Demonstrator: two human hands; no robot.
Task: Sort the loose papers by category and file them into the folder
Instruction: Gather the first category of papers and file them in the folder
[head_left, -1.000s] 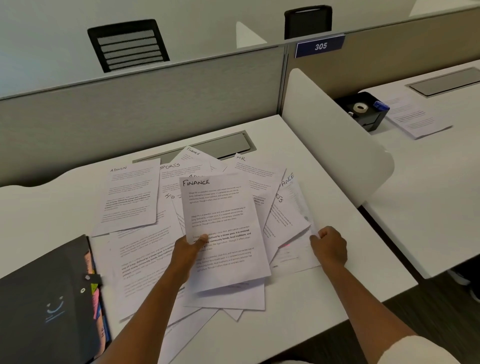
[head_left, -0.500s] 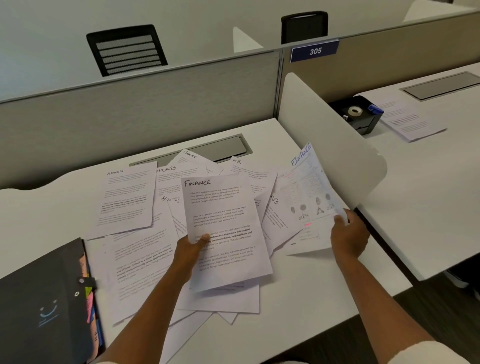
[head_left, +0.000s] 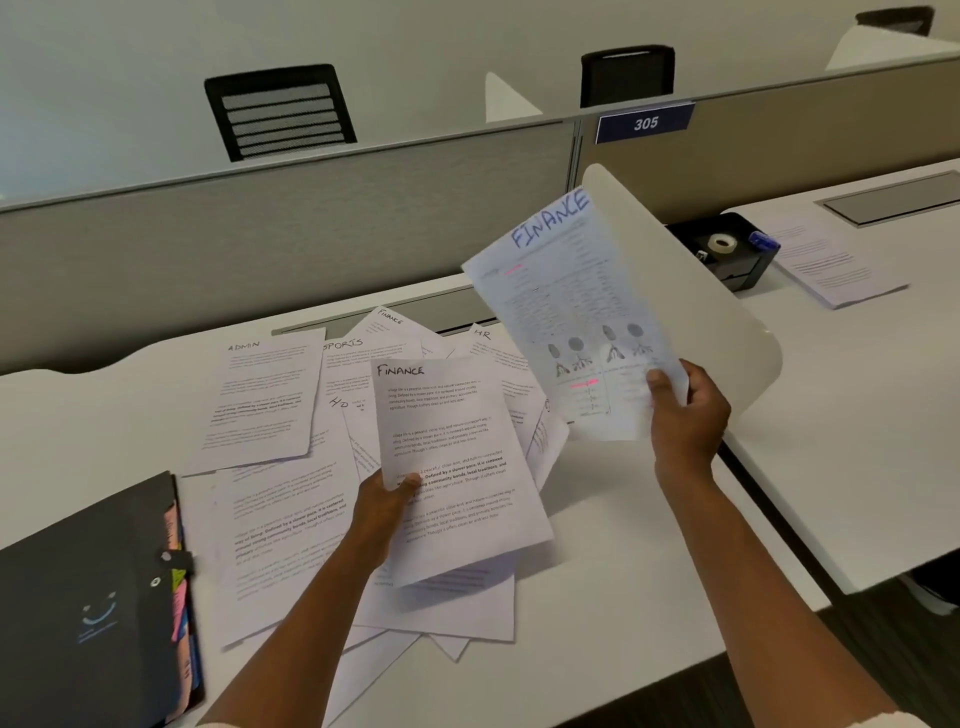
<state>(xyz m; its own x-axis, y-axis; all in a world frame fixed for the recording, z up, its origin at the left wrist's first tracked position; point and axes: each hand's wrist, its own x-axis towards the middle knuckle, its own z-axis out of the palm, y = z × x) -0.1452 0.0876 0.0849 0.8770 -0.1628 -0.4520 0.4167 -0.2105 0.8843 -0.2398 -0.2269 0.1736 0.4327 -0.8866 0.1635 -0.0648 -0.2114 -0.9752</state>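
My left hand grips a text sheet headed FINANCE by its left edge, just above the paper pile. Raised well above the desk, my right hand pinches the lower right corner of a second FINANCE sheet that has blue lettering, small diagrams and pink marks. Several loose sheets lie spread on the white desk, among them ones headed ADMIN, SPORTS and HR. A dark expanding folder with coloured tabs lies shut at the lower left.
A curved white divider stands on the desk's right side. Beyond it, the neighbouring desk holds a black tape dispenser and a printed sheet. A grey partition runs along the back, with black chairs behind.
My right hand lifted the blue-lettered FINANCE sheet from the right of the pile up into the air. My left hand kept its sheet in about the same place.
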